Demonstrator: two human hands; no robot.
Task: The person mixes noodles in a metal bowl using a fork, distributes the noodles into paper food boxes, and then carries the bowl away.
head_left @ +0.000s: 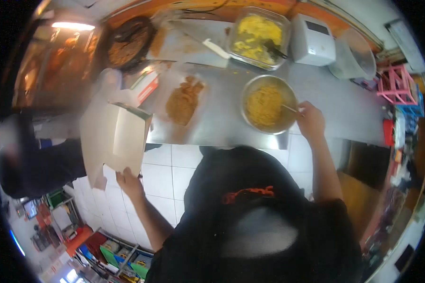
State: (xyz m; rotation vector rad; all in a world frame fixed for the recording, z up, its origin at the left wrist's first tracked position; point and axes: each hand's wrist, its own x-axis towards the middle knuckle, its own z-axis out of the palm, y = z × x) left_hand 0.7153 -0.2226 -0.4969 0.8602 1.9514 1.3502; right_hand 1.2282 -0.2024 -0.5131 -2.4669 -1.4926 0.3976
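My left hand (130,183) is closed on the lower edge of an open brown cardboard food box (117,134), held in front of the counter. Beyond the box's far edge is a blurred hand (111,81) of another person. At the right, my right hand (311,120) is closed around the thin handle of a utensil (289,108), probably a spoon, whose end reaches into a steel bowl (292,88). Yellow food (265,107), like noodles or rice, lies in that bowl. Between the hands, sliced brown meat (184,101) rests on a sheet on the counter.
A knife (215,47) lies on a cutting board (193,33) at the back. Beside it are a glass tray (236,55) of yellow food, a white device (311,42) and a plastic tub (356,54). A red-and-white carton (147,87) and a dark-clothed person (47,165) are left.
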